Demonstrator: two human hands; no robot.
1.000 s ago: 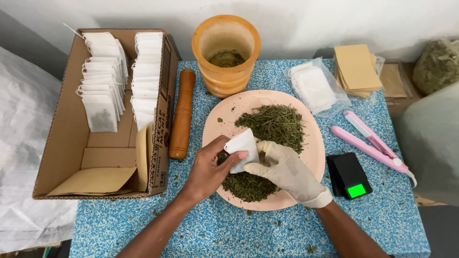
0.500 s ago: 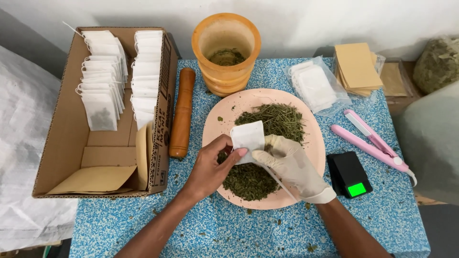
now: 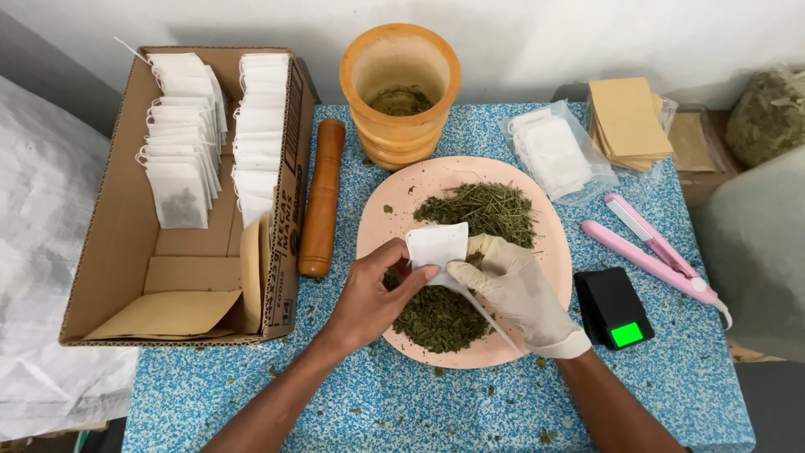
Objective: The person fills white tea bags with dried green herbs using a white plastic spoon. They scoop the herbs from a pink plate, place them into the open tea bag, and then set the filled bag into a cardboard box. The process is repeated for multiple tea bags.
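Both hands gripped one white filter bag [image 3: 437, 245] above the herb plate [image 3: 549, 277].
The bare left hand [image 3: 371, 295] and gloved right hand [image 3: 513, 287] pinched it; a loose pinch could have spilled dried herbs [image 3: 478, 210].

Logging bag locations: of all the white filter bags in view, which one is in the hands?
The single white bag over the pink plate, pinched between left hand and gloved right hand; others sit boxed or packeted.

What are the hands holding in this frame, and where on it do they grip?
Both hold one white tea bag above the plate: the left hand pinches its lower left edge, the gloved right hand its lower right edge.
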